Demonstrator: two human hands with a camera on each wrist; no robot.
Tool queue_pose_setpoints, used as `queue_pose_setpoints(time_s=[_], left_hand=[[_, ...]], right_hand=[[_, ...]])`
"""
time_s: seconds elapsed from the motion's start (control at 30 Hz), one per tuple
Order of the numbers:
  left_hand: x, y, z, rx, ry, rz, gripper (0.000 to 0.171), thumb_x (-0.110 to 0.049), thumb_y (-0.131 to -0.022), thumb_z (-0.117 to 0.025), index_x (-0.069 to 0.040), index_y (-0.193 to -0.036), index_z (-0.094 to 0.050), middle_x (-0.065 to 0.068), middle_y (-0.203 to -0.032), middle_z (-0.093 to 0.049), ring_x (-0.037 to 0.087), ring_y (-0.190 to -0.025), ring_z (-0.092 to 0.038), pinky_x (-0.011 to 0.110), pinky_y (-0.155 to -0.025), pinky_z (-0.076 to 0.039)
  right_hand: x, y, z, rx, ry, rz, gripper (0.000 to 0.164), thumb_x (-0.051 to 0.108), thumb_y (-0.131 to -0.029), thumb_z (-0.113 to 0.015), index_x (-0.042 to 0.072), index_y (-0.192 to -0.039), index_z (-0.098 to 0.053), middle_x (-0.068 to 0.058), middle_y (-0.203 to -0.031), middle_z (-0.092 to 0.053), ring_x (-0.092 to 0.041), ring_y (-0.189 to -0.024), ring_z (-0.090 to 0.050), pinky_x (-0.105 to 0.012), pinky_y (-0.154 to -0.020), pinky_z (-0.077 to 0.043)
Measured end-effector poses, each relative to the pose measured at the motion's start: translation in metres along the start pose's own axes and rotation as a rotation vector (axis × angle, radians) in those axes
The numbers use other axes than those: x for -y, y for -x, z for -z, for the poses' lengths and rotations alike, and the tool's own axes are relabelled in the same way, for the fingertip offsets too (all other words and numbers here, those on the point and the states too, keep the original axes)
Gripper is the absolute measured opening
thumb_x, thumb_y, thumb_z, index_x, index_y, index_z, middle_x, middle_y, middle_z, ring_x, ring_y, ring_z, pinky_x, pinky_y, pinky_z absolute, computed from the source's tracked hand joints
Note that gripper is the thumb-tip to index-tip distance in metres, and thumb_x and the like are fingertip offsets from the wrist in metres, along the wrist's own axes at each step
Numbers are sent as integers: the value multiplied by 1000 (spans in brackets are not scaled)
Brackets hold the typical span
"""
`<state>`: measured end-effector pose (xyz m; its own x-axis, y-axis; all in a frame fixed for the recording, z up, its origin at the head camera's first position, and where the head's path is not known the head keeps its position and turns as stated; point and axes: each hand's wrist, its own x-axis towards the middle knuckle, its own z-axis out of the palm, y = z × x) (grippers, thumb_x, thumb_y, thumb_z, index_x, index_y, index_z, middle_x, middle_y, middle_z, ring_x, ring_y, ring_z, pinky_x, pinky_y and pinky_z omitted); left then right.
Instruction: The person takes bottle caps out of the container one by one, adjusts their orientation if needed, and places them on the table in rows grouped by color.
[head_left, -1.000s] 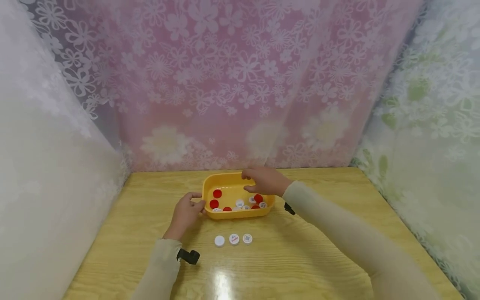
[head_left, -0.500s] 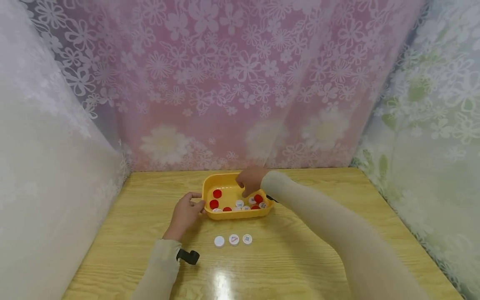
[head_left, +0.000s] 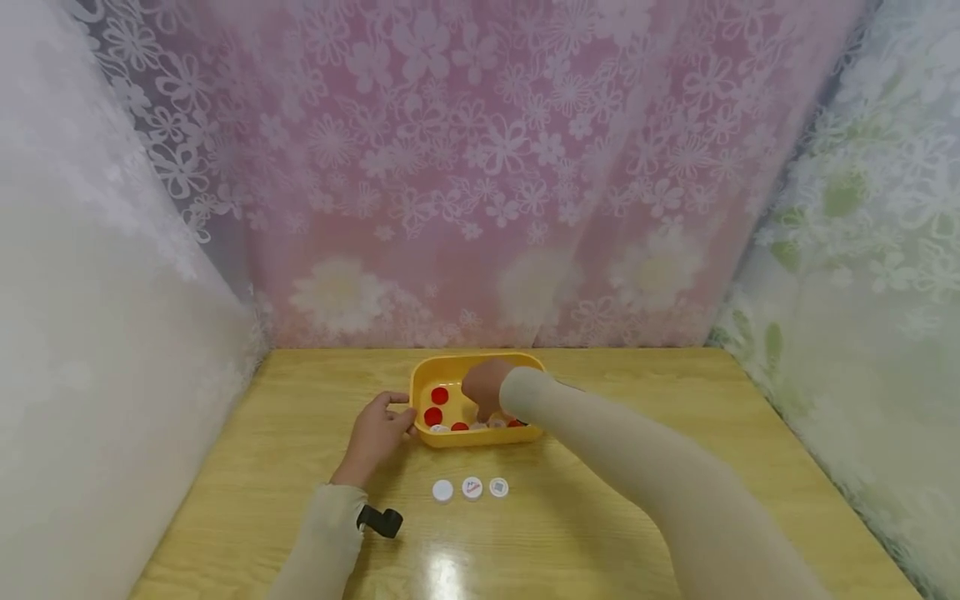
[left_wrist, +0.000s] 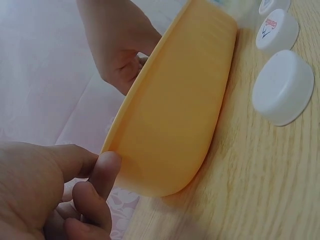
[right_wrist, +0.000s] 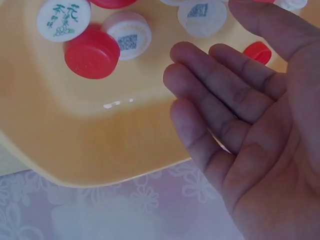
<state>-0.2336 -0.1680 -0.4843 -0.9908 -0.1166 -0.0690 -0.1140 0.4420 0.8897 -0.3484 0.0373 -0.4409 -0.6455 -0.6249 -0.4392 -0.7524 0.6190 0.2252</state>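
A yellow plastic basin (head_left: pixel 480 440) stands on the wooden table with red and white bottle caps inside. My left hand (head_left: pixel 378 435) pinches its left end; in the left wrist view its fingertips meet at the rim. Inside the basin my right hand (head_left: pixel 485 385) reaches down among the caps. The right wrist view shows its fingers loosely bent and apart, the thumb tip beside a white cap with a printed code (right_wrist: pixel 202 18). A red cap (right_wrist: pixel 92 54) and a white cap with green print (right_wrist: pixel 64 19) lie near the basin's corner.
Three white caps stand in a row in front of the basin: a plain one (head_left: pixel 442 491), one with red and blue print (head_left: pixel 472 488) and one with a square code (head_left: pixel 498 487). A flowered curtain (head_left: pixel 480 183) rises behind the table (head_left: pixel 300 383).
My right hand has moved left and down into the basin, its fingertips now at the caps. My left hand keeps its hold on the rim. The head view has tilted slightly.
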Motion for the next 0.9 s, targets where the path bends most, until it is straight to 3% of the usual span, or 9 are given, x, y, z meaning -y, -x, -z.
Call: queue_pose_setpoints(time_s=[0.13,0.3,0.5,0.6,0.9], left_hand=[[7,5,-7,12,2,12,32,-21,-102,-64,-4,-129,-60,6,-78,-73,22,-68,-58,31,-63,-43],[16,16,-29,53,34,10,30,-21,-102,-65,-5,-127,-60,4,-76,-72,20,-63,-55,30,-60,-43],[24,30,-41,97,61,17,31,-20,-102,-64,-3,-127,-59,7,-77,-72,18,-61,-55,31,-59,-43],[22,28,-36,77,60,11,30,-20,-102,-65,-4,-127,-60,6,-76,-72,20,-63,-56,31,-60,-44],[4,2,0,-4,51,-13,31,-21,-102,-64,-5,-128,-59,5,-77,-72,21,-65,-57,31,-61,-44]], right_hand=[[4,4,-12,12,-57,-12,23,41,-87,-84,23,-83,-71,8,-72,-60,-13,-65,-52,-28,-66,-50],[9,19,-43,59,-133,-60,22,40,-84,-86,24,-80,-71,7,-70,-60,-14,-64,-54,-29,-67,-51],[19,28,-68,61,-138,-26,21,34,-84,-87,24,-79,-69,8,-68,-57,-13,-63,-50,-26,-64,-49],[20,24,-64,33,-133,-9,20,30,-85,-86,23,-80,-69,8,-68,-56,-12,-62,-48,-26,-63,-48],[4,2,-13,-29,-117,31,19,29,-86,-86,23,-83,-68,8,-72,-59,-14,-66,-51,-27,-67,-49]])
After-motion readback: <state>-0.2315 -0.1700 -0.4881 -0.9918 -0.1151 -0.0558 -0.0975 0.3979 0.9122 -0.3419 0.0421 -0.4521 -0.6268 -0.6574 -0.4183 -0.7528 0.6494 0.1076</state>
